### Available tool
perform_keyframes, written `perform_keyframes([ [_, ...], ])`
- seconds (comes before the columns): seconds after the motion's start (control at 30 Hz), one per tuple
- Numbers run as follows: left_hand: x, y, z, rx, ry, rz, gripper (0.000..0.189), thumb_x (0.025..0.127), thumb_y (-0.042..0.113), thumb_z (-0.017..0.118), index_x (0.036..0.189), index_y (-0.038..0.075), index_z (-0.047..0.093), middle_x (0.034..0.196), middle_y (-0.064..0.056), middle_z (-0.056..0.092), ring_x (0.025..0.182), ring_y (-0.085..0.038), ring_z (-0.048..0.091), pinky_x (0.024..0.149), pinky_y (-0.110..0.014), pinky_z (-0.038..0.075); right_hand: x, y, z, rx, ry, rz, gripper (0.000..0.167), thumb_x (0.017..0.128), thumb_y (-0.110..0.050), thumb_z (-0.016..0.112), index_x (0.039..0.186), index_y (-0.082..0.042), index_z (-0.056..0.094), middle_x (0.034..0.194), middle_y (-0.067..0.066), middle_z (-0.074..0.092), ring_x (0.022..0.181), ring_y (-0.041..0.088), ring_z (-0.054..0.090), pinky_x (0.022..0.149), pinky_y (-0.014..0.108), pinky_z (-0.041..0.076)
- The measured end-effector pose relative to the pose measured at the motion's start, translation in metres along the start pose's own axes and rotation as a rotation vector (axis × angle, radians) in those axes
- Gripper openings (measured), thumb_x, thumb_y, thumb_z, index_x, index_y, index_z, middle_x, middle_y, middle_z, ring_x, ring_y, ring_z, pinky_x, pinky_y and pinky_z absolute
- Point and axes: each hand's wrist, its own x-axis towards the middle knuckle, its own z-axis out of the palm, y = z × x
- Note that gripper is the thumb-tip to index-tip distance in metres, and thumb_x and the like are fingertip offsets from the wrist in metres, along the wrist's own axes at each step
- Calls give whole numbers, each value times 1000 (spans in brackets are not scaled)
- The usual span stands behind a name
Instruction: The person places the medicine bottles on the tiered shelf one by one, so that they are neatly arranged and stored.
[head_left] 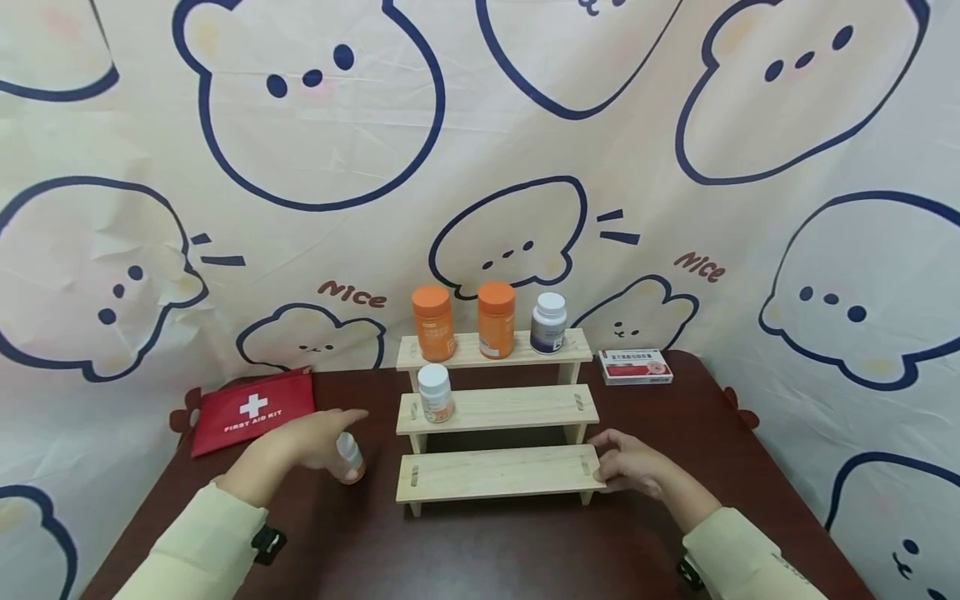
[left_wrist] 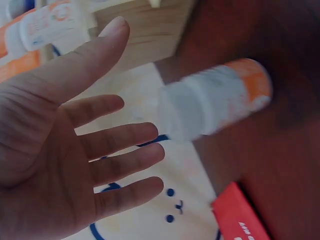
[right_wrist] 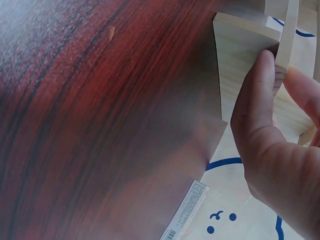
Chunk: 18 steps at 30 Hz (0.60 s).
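My left hand [head_left: 318,442] is beside a small white pill bottle [head_left: 349,454] with an orange label, which stands on the table left of the shelf. The left wrist view shows the fingers [left_wrist: 122,135] spread and straight, with the bottle [left_wrist: 215,100] just past their tips and nothing in the palm. At the right end of the three-step wooden shelf [head_left: 498,473], my right hand [head_left: 630,462] pinches the lowest step. In the right wrist view its thumb and fingers [right_wrist: 257,95] are on either side of the board edge [right_wrist: 284,55].
Two orange bottles [head_left: 433,325] and a white-capped dark bottle [head_left: 548,323] stand on the top step. Another white pill bottle [head_left: 436,392] is on the middle step's left. A red first aid pouch [head_left: 255,410] lies left; a medicine box [head_left: 635,367] lies back right on the table [head_left: 495,558].
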Motion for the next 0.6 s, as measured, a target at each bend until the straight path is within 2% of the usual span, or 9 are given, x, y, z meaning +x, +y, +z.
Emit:
perform_keyframes([
  [0.23, -5, -11, 15, 27, 36, 22, 71, 58, 19, 89, 122, 11, 58, 108, -11, 56, 93, -29, 54, 68, -46, 55, 0, -1, 1, 8, -2, 8, 54, 72, 6, 61, 122, 7, 38, 91, 15, 58, 77, 22, 60, 69, 38, 55],
  [0.4, 0, -18, 23, 63, 117, 28, 61, 59, 21, 88, 114, 14, 62, 105, -9, 56, 89, -28, 55, 67, -46, 54, 0, -3, 2, 16, 5, 12, 55, 72, 7, 61, 122, 6, 38, 90, 15, 59, 76, 22, 60, 67, 36, 55],
  [0.6, 8, -27, 32, 92, 201, 41, 51, 63, 15, 85, 109, 11, 63, 98, -9, 56, 84, -26, 56, 68, -46, 55, 0, -2, 2, 9, 13, 24, 56, 72, 7, 61, 122, 6, 39, 91, 15, 58, 77, 23, 59, 67, 36, 55],
])
